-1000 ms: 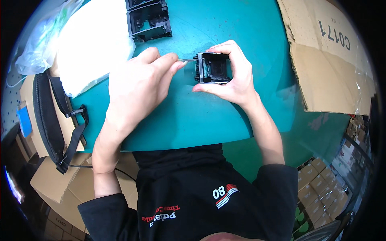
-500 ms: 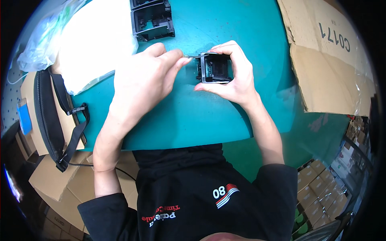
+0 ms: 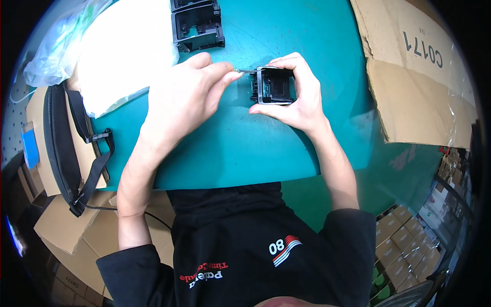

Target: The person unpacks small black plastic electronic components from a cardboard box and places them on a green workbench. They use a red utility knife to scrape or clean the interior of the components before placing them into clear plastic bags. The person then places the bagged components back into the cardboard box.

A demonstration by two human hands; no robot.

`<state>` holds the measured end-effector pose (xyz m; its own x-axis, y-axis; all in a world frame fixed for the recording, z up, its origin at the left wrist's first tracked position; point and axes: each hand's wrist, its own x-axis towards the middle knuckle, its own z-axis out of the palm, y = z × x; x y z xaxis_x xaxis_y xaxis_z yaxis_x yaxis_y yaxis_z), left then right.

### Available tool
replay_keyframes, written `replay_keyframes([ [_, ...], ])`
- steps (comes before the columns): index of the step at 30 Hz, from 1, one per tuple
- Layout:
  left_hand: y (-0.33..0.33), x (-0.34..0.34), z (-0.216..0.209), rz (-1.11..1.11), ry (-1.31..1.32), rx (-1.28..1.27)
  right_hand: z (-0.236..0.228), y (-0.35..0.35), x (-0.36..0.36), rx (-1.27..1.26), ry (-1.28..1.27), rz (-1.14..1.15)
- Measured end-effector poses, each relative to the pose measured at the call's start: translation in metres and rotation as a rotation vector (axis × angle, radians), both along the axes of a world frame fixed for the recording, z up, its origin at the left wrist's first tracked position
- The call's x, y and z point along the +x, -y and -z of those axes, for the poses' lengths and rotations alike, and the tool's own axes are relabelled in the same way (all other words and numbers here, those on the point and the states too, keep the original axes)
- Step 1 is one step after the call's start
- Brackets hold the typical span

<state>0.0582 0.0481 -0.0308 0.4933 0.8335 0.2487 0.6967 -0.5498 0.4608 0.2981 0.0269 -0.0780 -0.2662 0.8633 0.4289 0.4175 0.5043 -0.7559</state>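
In my right hand (image 3: 302, 97) is a square, open black plastic housing (image 3: 277, 86); fingers curl over its far side and the thumb lies along its near side. The opening faces up, showing a dark hollow and a lighter rim. My left hand (image 3: 189, 94) is closed, pinching a thin grey blade-like tool (image 3: 247, 71) between thumb and forefinger. The tool's thin end reaches the far left corner of the housing's rim. Its handle is mostly hidden in my fingers, so its exact kind cannot be made out.
Similar black housings (image 3: 198, 26) stand at the table's far side. A white bag (image 3: 123, 51) and a black strapped pouch (image 3: 64, 148) lie left on the green table (image 3: 240, 153). A large cardboard box (image 3: 424, 92) occupies the right.
The view has shifted slightly. Both hands keep nearly the same pose, and the thin tool stays at the housing's far left corner.
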Motion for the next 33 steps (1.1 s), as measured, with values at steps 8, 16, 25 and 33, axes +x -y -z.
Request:
replay_keyframes([
  [8, -0.002, -0.001, 0.003, 0.000, -0.009, 0.020, 0.001, -0.001, 0.000, -0.002, -0.020, -0.011],
  [16, -0.004, -0.002, 0.005, 0.015, 0.027, 0.068, 0.000, 0.001, 0.002, -0.064, 0.026, -0.023],
  [25, -0.005, -0.001, 0.008, -0.040, -0.020, 0.119, 0.001, 0.000, 0.001, -0.012, 0.005, -0.001],
  [33, 0.005, -0.005, 0.021, -0.102, 0.279, 0.059, -0.008, 0.001, 0.000, 0.090, 0.059, -0.028],
])
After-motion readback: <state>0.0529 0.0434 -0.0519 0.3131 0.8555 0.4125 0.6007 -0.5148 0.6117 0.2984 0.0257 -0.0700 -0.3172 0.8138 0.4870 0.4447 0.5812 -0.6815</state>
